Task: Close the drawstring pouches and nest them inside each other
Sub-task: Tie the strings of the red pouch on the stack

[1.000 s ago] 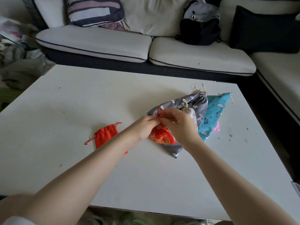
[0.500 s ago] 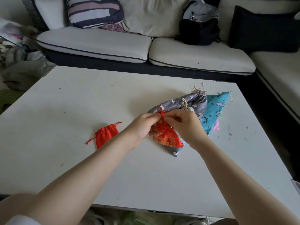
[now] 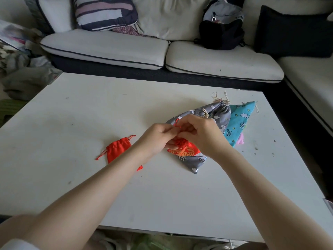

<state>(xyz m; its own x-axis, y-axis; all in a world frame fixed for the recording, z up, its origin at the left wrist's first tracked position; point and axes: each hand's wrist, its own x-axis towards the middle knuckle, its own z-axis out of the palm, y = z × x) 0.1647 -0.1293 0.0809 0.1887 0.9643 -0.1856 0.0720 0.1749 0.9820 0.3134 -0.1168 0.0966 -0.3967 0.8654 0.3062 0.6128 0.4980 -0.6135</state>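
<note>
Table (image 3: 90,177) holds 1 small red pouch (image 3: 118,147) beside forearm.

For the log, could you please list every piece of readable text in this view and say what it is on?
"Little UNICORN": on the blue pouch, printed sideways.
Grey pouch: small print near its gathered mouth, too blurred to read.
Orange patterned pouch, held by both hands: pattern only, nothing legible.

Plain red pouch (image 3: 118,148) partly behind left forearm; pink pouch (image 3: 241,139) mostly hidden.

Soft, dim daylight, flat and even; the white desk (image 3: 90,123) shows no glare. Faint shadows sit beneath the hands (image 3: 180,136). Wide-angle bending curves the edges, and the near forearms look slightly soft.
</note>
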